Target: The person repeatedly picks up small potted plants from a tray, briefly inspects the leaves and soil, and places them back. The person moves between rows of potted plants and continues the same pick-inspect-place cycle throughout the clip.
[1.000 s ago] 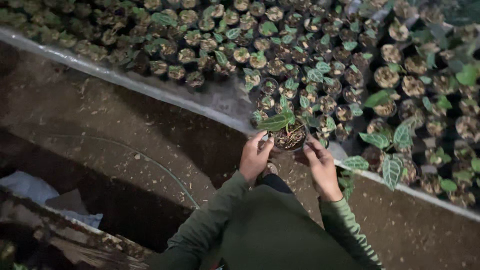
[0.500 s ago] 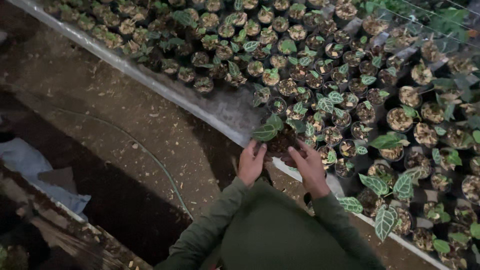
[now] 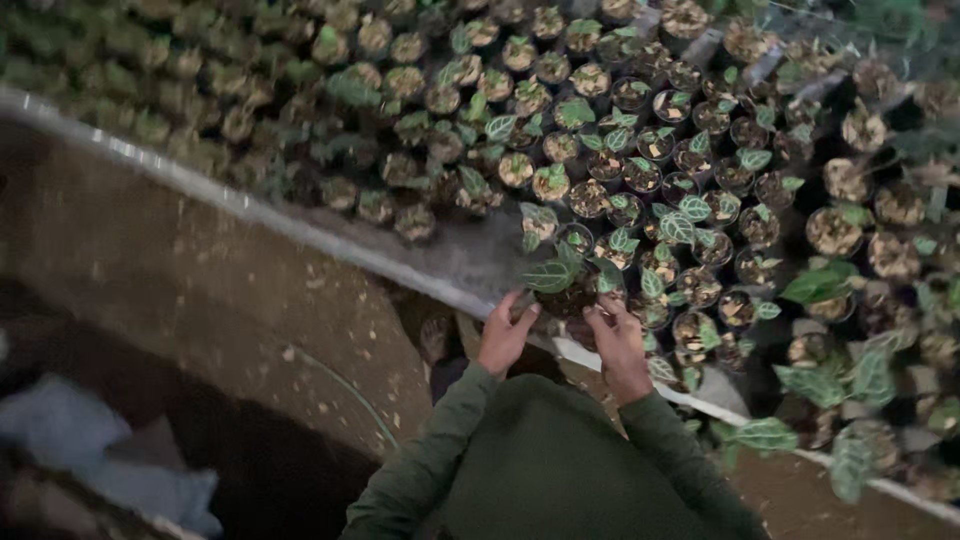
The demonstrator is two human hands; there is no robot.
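Both hands have carried the small potted plant (image 3: 566,290) a little further in over the bench's pale front edge (image 3: 300,225), the left hand (image 3: 505,335) and right hand (image 3: 618,345) now closer together around it.

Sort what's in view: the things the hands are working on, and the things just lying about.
In hand:
left hand
right hand
small potted plant held between them at the bench edge

Lying about:
rows of other potted plants
thin hose on the dirt floor
pale bag
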